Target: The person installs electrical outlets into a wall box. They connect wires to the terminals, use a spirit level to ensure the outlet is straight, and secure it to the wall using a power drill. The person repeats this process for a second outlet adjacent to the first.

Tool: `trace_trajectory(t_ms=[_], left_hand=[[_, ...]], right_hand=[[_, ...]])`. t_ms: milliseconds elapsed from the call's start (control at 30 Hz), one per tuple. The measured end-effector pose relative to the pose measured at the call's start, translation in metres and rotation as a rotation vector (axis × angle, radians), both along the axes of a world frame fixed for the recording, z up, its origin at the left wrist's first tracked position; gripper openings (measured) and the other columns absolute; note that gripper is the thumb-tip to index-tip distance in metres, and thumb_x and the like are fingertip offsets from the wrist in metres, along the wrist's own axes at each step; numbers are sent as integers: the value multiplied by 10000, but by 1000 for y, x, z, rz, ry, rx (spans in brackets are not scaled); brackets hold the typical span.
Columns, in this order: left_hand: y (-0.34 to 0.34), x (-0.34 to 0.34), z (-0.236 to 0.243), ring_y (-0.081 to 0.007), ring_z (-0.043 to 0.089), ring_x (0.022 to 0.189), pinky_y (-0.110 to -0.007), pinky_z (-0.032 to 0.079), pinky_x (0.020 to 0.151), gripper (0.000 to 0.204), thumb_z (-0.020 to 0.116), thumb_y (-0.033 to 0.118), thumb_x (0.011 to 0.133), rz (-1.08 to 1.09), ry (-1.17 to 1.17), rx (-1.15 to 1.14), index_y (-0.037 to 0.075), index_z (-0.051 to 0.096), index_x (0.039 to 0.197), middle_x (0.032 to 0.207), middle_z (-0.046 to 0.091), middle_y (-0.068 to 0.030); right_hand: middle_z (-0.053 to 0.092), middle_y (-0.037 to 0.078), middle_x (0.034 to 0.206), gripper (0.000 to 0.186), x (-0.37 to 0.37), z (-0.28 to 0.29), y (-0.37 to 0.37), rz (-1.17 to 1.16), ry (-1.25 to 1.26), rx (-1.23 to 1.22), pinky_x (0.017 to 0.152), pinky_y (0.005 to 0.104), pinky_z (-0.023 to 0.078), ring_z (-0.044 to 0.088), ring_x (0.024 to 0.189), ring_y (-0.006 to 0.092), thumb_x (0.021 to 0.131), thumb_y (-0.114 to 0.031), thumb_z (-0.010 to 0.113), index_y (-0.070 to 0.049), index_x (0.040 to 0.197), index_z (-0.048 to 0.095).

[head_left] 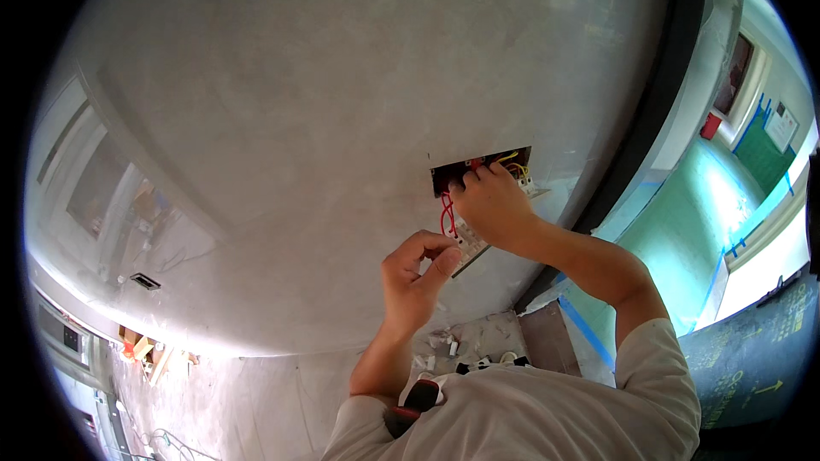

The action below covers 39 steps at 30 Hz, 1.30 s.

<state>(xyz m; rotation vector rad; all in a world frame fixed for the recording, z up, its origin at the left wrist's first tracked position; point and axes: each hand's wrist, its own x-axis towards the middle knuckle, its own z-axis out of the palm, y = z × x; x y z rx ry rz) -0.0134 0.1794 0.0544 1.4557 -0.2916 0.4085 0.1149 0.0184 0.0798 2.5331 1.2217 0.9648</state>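
A dark rectangular wall box (441, 179) is let into the grey wall, with red wires (446, 212) and yellow wires (509, 156) coming out of it. Below it hangs a pale panel (472, 247), tilted out from the wall, its back showing and the red wires running to it. My right hand (495, 205) reaches over the panel to the box, its bent fingers closed at the wires; the fingertips are partly hidden. At the panel's left edge my left hand (413, 277) is curled, thumb and forefinger pinched together on or against that edge.
A dark vertical frame (636, 119) edges the wall at right, beside a passage with green floor covering (683, 226). Small debris (451, 345) lies on the floor below. A small dark slot (146, 281) sits in the wall at left. Boards (158, 363) lie farther off.
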Motion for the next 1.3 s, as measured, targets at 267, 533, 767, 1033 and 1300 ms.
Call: trace_trajectory(t_ms=[267, 533, 767, 1033, 1300], left_hand=[[4, 3, -3, -157, 659, 788, -300, 536, 744, 83, 695, 13, 960, -42, 8, -30, -58, 703, 1002, 907, 709, -91], [-7, 9, -7, -232, 664, 735, -348, 525, 668, 395, 602, 324, 1068, -308, 242, -403, -62, 669, 1121, 935, 723, -167], [-34, 12, 11, -224, 663, 731, -287, 488, 495, 793, 373, 674, 1071, -818, 675, -810, -33, 596, 1353, 951, 716, -107], [-63, 17, -25, -182, 640, 734, -283, 470, 507, 586, 422, 505, 1121, -791, 919, -734, -30, 646, 1200, 929, 684, -80], [-67, 9, -4, -159, 477, 684, -297, 394, 569, 362, 531, 352, 1097, -443, 653, -437, 4, 619, 1054, 824, 529, -44]], right_hand=[[675, 100, 797, 71, -5, 2, -2, 32, 41, -6, 786, 375, 497, 684, 782, 257, 748, -89, 709, -70, 808, 677], [656, 79, 773, 114, -19, 12, -23, -37, -19, 284, 721, 382, 512, 673, 735, 258, 710, -59, 727, -73, 788, 646], [726, 45, 901, 240, -101, 13, -64, 223, 207, 683, 750, 398, 552, 705, 811, 240, 742, -98, 784, -91, 974, 723], [761, 117, 1122, 135, -108, -15, -107, 410, 494, 808, 745, 373, 571, 740, 891, 266, 841, -6, 778, -70, 948, 727], [735, 249, 1157, 209, -93, -73, -145, 610, 984, 1854, 899, 411, 601, 740, 1027, 277, 904, 110, 691, -34, 902, 539]])
